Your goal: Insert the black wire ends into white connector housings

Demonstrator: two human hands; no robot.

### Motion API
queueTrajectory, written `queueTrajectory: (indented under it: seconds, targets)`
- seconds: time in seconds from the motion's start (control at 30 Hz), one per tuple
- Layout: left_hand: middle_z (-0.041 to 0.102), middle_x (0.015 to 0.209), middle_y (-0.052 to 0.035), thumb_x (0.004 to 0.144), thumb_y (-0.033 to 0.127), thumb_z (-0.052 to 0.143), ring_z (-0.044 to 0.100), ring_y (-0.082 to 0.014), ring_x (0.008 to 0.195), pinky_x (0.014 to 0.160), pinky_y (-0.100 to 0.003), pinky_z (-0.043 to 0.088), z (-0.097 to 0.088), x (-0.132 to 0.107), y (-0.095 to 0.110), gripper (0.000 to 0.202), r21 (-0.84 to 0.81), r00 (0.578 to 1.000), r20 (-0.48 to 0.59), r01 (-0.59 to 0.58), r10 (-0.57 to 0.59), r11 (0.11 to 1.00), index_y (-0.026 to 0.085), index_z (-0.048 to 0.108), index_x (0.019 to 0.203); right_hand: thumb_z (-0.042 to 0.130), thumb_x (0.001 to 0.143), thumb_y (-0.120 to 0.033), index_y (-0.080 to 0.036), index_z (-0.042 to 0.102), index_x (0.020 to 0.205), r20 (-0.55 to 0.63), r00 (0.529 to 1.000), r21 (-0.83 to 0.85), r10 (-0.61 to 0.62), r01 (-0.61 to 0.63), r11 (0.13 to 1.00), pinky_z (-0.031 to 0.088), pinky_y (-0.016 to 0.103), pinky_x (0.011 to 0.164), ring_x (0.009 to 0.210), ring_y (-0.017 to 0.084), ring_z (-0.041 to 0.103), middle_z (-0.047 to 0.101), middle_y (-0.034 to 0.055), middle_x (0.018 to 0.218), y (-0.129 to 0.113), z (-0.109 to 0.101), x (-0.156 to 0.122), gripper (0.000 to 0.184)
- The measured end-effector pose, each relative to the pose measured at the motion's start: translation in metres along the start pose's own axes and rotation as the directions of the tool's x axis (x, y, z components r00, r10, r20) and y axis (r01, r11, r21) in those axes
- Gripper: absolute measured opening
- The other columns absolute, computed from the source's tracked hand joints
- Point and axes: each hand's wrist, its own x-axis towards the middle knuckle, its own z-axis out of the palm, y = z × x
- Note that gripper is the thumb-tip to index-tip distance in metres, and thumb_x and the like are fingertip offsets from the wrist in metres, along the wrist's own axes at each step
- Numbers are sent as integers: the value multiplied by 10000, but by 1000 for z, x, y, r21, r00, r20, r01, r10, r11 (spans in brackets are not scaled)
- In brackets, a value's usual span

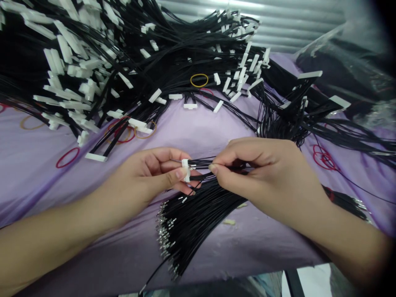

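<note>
My left hand (pixel 145 179) pinches a small white plastic connector (pixel 185 170) between thumb and fingertips. My right hand (pixel 269 177) holds thin black wires (pixel 201 164) between thumb and forefinger, just to the right of the connector. The wires' crimped metal ends point toward the connector, and the fingers hide some of them. Below my hands, a loose bundle of black wires (pixel 192 225) fans down and left, ending in several bare metal terminals (pixel 163 235).
Large heaps of black wires with white connectors (pixel 93 53) lie at the back and right on a lilac cloth (pixel 173 132). Red and yellow rubber bands (pixel 67 157) are scattered on it. A plastic bag (pixel 340 70) sits back right, before a ribbed metal shutter (pixel 247 20).
</note>
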Motion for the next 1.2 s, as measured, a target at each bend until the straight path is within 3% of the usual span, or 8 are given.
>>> queueTrajectory:
  seconds: [0.87,1.2]
  targets:
    - [745,797,-11,833,108,688,694,-92,677,675,-121,557,3,0,1,72,-16,999,-39,-2,2,1000,134,642,881,610,742,-92,-138,672,619,54,997,13,54,-55,998,328,127,459,500,8,454,572,-61,541,1,5,0,146]
    - [743,774,-18,796,121,737,692,-98,665,663,-126,549,5,-1,3,126,-12,997,-79,16,-17,1000,143,633,865,608,757,-70,-134,674,672,20,993,-101,-115,117,988,369,170,536,561,42,497,574,-33,599,2,7,-3,125]
